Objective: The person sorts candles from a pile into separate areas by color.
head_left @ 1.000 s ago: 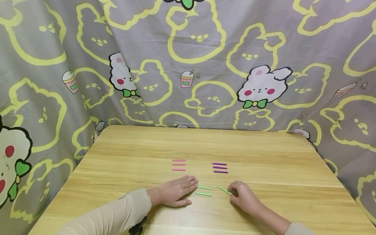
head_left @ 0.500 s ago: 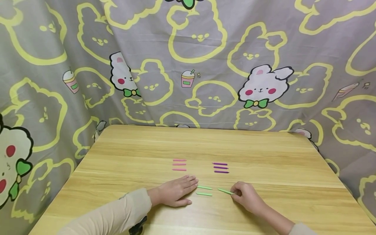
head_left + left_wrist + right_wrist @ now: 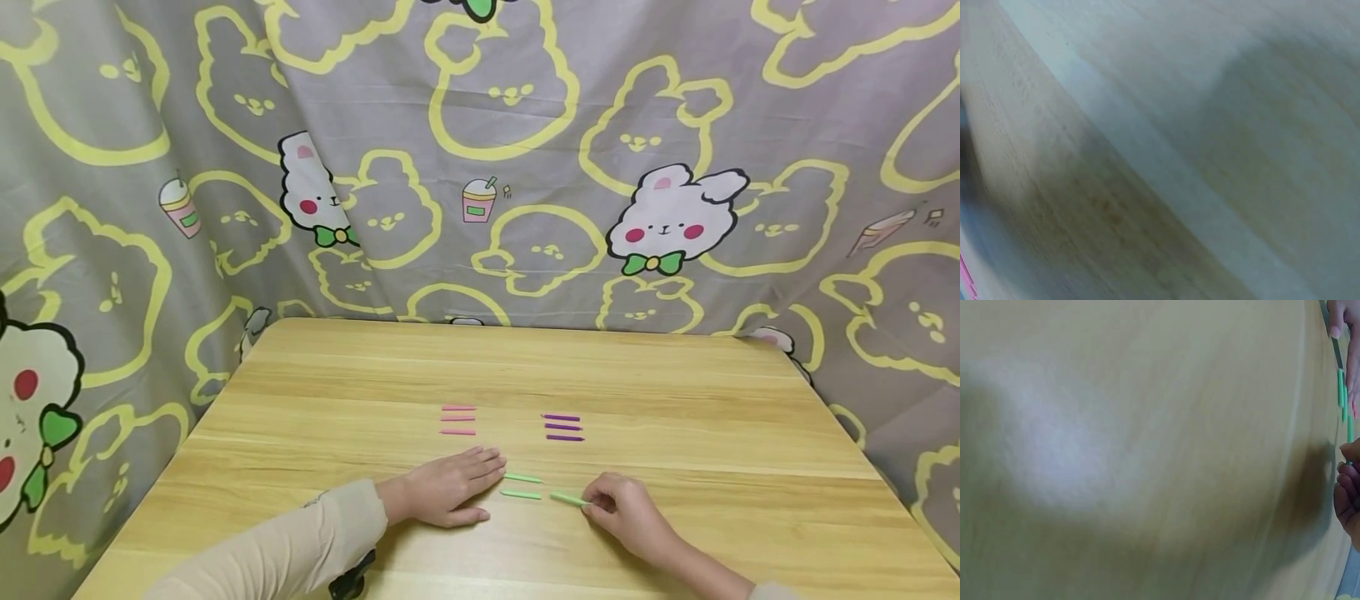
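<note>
My right hand [image 3: 630,512] pinches one end of a thin green stick [image 3: 567,499] between thumb and fingertips. The stick's other end points left, toward two more green sticks [image 3: 521,495] that lie roughly parallel on the table. My left hand [image 3: 453,489] rests palm down with straight fingers, its fingertips at the left end of the upper green stick [image 3: 523,478]. In the right wrist view, the right hand [image 3: 1349,494] and the left hand [image 3: 1350,344] show at the right edge. The left wrist view holds only blurred tabletop and a pink sliver [image 3: 966,278].
Three pink sticks [image 3: 457,419] lie in a stack of rows beyond my left hand. To their right, three purple sticks [image 3: 562,427] are laid out likewise. The wooden table [image 3: 360,358] ends at a patterned grey curtain [image 3: 405,108].
My right hand has shifted slightly toward me, and its green stick has swung to a flatter angle, close to the lower green stick. The left hand stays still.
</note>
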Tool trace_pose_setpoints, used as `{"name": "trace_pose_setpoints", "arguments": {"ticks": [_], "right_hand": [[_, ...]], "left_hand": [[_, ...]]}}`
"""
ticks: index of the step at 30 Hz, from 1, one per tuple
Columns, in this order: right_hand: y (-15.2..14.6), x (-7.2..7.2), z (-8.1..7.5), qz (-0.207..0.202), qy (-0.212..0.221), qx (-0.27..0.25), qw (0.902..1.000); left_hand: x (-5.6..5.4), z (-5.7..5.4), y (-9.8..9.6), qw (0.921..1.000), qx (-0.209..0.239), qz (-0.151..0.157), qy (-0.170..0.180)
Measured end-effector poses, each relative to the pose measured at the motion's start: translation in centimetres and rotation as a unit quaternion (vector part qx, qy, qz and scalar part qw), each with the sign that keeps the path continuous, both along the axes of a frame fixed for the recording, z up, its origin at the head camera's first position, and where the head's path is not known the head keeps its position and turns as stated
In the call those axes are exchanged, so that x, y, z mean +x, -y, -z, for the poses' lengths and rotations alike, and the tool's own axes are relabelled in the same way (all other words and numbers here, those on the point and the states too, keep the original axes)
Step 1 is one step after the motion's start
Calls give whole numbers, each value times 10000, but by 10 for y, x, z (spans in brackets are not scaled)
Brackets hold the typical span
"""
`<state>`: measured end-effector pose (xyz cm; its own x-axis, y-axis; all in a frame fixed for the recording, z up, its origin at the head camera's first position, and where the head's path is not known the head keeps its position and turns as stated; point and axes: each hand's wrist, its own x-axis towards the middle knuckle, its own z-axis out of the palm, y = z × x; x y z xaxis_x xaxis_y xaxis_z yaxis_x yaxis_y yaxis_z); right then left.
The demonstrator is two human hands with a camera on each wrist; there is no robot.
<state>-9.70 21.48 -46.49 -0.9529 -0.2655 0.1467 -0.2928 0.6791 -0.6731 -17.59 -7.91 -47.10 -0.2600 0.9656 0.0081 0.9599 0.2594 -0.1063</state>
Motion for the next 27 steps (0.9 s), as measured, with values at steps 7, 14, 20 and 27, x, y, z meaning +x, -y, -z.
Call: {"name": "trace_pose_setpoints", "arguments": {"ticks": [7,14,20,27], "right_hand": [[12,5,0,-106,-76,-141,9998],[24,9,4,-301,-169,-268,9990],[32,8,6,-400,-155,-244,9988],[44,7,9,-550,-294,-325,9975]], "left_hand": [[0,-1,0,10000,43,47,2],[-1,1,0,10000,44,80,-23],[-2,2,1,9999,67,92,-42],[-1,-1,-1,9998,87,161,-93]]}}
